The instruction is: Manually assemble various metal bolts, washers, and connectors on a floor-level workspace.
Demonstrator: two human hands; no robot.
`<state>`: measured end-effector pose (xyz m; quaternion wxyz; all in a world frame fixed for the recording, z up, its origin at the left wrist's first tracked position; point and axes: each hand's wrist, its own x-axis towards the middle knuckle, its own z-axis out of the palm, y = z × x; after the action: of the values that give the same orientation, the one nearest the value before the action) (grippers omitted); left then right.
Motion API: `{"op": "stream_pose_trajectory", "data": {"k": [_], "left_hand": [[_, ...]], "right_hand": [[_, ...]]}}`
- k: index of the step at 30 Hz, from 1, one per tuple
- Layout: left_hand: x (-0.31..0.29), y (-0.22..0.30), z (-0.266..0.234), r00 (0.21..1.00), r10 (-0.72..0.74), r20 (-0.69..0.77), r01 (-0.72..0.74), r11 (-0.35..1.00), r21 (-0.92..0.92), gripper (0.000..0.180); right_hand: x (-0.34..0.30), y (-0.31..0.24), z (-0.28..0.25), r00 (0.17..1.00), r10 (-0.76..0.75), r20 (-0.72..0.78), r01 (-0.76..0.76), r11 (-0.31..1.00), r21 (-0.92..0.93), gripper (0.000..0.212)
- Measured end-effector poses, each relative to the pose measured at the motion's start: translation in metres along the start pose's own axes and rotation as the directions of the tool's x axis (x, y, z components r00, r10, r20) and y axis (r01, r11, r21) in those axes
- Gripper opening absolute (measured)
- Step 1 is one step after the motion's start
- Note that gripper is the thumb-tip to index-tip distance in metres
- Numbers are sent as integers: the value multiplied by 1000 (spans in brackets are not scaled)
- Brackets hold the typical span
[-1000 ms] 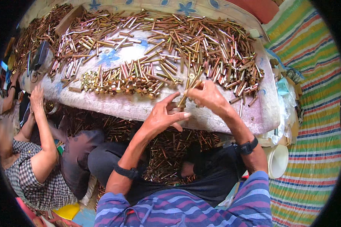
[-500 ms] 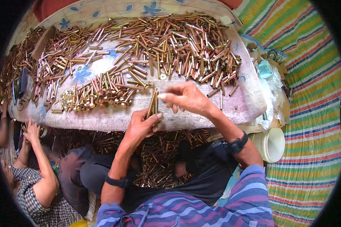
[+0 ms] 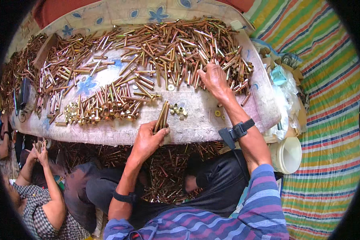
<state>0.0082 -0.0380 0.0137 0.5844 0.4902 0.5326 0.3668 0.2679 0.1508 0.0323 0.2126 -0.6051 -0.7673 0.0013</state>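
My left hand (image 3: pixel 149 138) is closed around a small bundle of brass-coloured metal tubes (image 3: pixel 162 113), held upright at the table's near edge. Out over the heap of loose metal tubes (image 3: pixel 184 44) reaches my right hand (image 3: pixel 215 79). Its fingers bend down among the tubes, and their tips are hidden, so whether they grip any cannot be seen. Several small metal nuts (image 3: pixel 178 111) lie beside the held bundle. To the left stands a cluster of flanged bolts (image 3: pixel 108 104), heads toward me, with small nuts (image 3: pixel 71 113) piled at its left end.
The table is a padded, cloth-covered surface (image 3: pixel 196 130). Washers (image 3: pixel 217 113) lie near its right side. A white bucket (image 3: pixel 287 155) stands below the right corner, near plastic bags (image 3: pixel 288 94). More metal pieces (image 3: pixel 164 176) fill the space between my legs. A co-worker (image 3: pixel 48 200) sits at left.
My right hand has moved from beside the held tubes up and right to the heap. Small nuts and washers it covered now show. My left hand keeps the bundle, slightly lower.
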Motion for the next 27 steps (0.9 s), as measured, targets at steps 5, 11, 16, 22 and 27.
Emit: {"op": "stream_pose_trajectory", "data": {"k": [5, 11, 16, 22, 27], "left_hand": [[-2, 5, -1, 1000, 31, -8, -30, 996, 85, 19], [-3, 5, -3, 995, 95, -35, -89, 986, 137, 21], [1, 6, -3, 997, 77, 21, -79, 992, 100, 22], [1, 3, -4, 998, 38, 59, -39, 999, 16, 22], [-1, 10, -2, 998, 10, 59, -11, 1000, 14, 23]], "right_hand": [[1, -4, 5, 1000, -6, -16, 4, 997, -75, 37], [-5, -6, -19, 934, 227, 276, -289, 934, 210, 39], [-42, -39, -55, 801, 183, 569, -561, 559, 610, 26], [-67, -76, -58, 844, -34, 535, -449, 502, 739, 26], [-74, -81, -61, 905, -90, 415, -315, 513, 798, 21]]}}
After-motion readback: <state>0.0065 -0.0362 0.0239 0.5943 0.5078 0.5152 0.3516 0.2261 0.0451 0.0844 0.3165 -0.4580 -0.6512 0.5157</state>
